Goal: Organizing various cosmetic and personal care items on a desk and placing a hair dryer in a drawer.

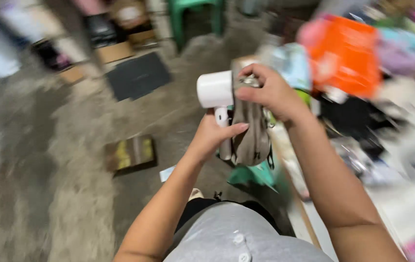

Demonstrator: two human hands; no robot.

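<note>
A white hair dryer [215, 90] with a short round barrel is held up in front of me. My left hand [212, 136] grips its handle from below. A brown-grey cloth pouch [251, 136] hangs against the dryer. My right hand [270, 92] holds the top of that pouch, fingers curled over its opening beside the dryer's barrel. The picture is blurred by motion.
A table [411, 208] on the right carries piled goods, among them an orange packet [346, 53] and dark cloth. A green stool [253, 175] stands below my hands. On the concrete floor lie a flat box [130, 154], a dark mat [138, 75] and cardboard boxes.
</note>
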